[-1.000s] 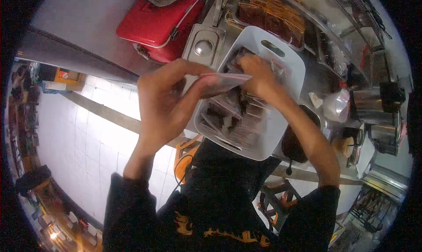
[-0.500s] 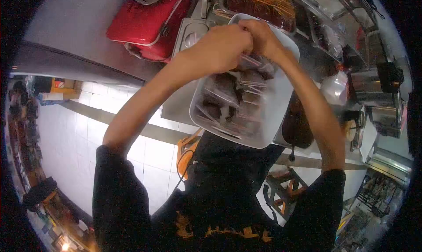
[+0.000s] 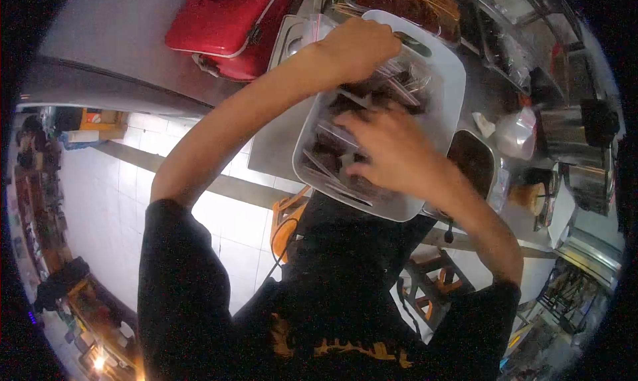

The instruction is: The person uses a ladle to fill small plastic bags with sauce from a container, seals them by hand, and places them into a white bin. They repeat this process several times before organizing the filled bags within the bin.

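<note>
While no writing is legible, right hand (image 3: 389, 151) fingers spread over packets (image 3: 339, 148); left hand (image 3: 359, 48) grip unclear.

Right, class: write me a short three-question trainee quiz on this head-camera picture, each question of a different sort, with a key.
1. True or false: the right hand rests inside the white basket.
2. What fills the basket? A) clear packets of something dark B) oranges C) spoons
3. What red thing lies on the counter beyond the left hand?

Key: 1 true; 2 A; 3 the red case.
</note>
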Motion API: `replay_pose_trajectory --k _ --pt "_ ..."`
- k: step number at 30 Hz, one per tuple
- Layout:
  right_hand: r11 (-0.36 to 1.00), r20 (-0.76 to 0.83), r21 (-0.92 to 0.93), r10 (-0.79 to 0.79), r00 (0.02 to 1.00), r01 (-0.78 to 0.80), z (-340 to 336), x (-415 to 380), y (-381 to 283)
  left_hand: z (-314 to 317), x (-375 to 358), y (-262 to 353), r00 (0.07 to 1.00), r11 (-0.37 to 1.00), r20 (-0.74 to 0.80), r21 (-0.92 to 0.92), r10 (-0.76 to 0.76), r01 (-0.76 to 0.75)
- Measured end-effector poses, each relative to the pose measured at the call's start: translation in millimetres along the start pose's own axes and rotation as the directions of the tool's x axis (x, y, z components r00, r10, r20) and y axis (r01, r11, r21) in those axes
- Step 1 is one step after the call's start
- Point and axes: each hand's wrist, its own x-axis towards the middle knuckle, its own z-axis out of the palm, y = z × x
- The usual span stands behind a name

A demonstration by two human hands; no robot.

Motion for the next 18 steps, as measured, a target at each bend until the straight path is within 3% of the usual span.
replay_pose_trajectory --k 2,4,6,7,9,10,12,14,17,18 --pt "0.909 0.020 -0.414 -0.040 0.999 0.044 30 2 9 -3 -6 0 0.996 0.998 -0.070 -0.015 0.055 -0.056" --pt "0.925 0.002 -0.374 -0.069 0.998 0.065 37 7 21 -18 -19 4 0.984 0.994 -0.144 -0.026 0.104 -0.109" --pt "0.936 0.086 -0.353 0.046 0.995 -0.012 29 16 25 -53 -41 24 0.999 0.997 0.031 -0.081 0.008 -0.006" --pt "0.937 0.080 -0.348 0.050 0.996 -0.020 29 20 33 -58 -52 30 0.999 0.997 0.035 -0.081 0.017 -0.014" --pt "0.993 0.086 -0.121 0.017 0.996 -0.006 33 23 51 -61 -72 40 0.959 0.953 0.224 -0.282 0.176 -0.109" --pt "0.993 0.083 -0.119 0.018 0.996 -0.008 33 23 52 -57 -80 44 0.957 0.953 0.226 -0.282 0.180 -0.113" --pt "0.998 -0.056 -0.057 0.003 0.998 -0.006 33 22 54 -42 -94 52 0.951 0.934 0.256 -0.350 0.174 -0.076" --pt "0.993 -0.088 -0.114 -0.041 0.995 0.030 38 21 60 -35 -97 62 0.936 0.957 0.312 -0.281 0.163 -0.073" --pt "0.980 -0.143 -0.184 -0.101 0.985 0.074 39 16 62 -33 -97 69 0.962 0.978 0.235 -0.187 0.139 -0.096" --pt "0.976 -0.162 -0.196 -0.126 0.979 0.093 39 15 62 -35 -96 70 0.944 0.979 0.299 -0.185 0.138 -0.085"
